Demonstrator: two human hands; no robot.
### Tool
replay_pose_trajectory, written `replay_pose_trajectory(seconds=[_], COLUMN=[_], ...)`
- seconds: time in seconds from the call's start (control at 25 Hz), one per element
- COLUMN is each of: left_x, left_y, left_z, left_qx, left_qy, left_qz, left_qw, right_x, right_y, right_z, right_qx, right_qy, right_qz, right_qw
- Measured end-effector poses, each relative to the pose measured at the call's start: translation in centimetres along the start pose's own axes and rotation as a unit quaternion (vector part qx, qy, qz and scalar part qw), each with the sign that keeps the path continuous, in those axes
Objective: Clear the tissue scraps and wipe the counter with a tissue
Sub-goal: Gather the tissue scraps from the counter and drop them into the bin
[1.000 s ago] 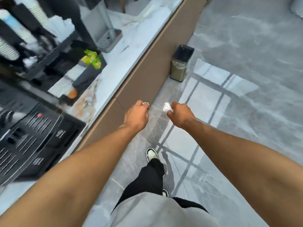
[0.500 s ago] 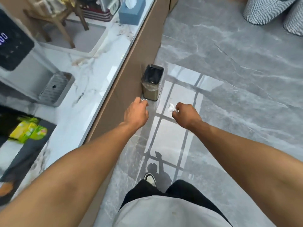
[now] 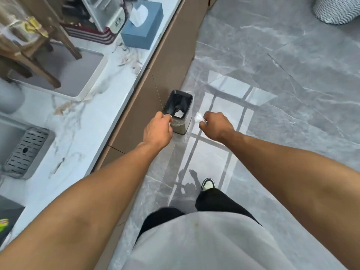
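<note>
A small metal bin (image 3: 178, 106) with a black liner stands on the floor against the counter front; a white scrap lies inside it. My left hand (image 3: 157, 127) is closed just at the bin's near rim, a sliver of white tissue showing at its fingertips. My right hand (image 3: 216, 124) is closed on a crumpled white tissue (image 3: 198, 118), held just right of the bin. The white marble counter (image 3: 93, 115) runs along the left. A blue tissue box (image 3: 142, 26) sits on it further ahead.
On the counter are a white tray (image 3: 91, 82) with wooden legs standing in it, a grey drip tray (image 3: 25, 152) and stacked items at the back. Grey marble floor (image 3: 272, 75) opens to the right. A woven basket (image 3: 335, 10) stands at the far right.
I have walked forward along the counter, so the bin now lies right under my hands. Both hands stay closed on their tissue pieces.
</note>
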State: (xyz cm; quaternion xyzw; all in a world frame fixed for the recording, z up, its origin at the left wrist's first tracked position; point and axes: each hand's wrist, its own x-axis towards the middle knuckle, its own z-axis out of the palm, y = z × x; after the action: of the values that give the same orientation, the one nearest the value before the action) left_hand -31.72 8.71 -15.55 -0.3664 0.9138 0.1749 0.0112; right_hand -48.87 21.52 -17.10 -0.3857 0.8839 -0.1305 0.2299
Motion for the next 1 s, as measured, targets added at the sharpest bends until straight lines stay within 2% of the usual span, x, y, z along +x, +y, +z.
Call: replay_pose_trajectory(seconds=[0.28, 0.48, 0.72, 0.88, 1.0], left_x=[11.5, 20.9, 28.5, 31.7, 35.0], left_y=[0.1, -2.7, -5.5, -7.4, -9.4], left_z=[0.2, 2.6, 7.5, 13.2, 18.8], left_qx=[-0.04, -0.092, -0.171, -0.199, -0.217], left_qy=[0.005, -0.043, -0.052, -0.06, -0.039], left_qz=[-0.065, -0.1, -0.165, -0.221, -0.299], left_qw=[0.997, 0.99, 0.97, 0.953, 0.928], right_x=[13.4, 23.5, 34.1, 40.3, 45.2], right_y=[0.6, -0.9, -1.0, 1.7, 4.5], right_z=[-3.0, -1.3, 3.4, 7.1, 11.6], right_qx=[-0.033, -0.037, -0.048, -0.025, 0.014], right_qy=[-0.072, -0.106, -0.134, -0.17, -0.186], right_qz=[-0.048, -0.027, -0.071, 0.006, 0.062], right_qw=[0.996, 0.993, 0.987, 0.985, 0.98])
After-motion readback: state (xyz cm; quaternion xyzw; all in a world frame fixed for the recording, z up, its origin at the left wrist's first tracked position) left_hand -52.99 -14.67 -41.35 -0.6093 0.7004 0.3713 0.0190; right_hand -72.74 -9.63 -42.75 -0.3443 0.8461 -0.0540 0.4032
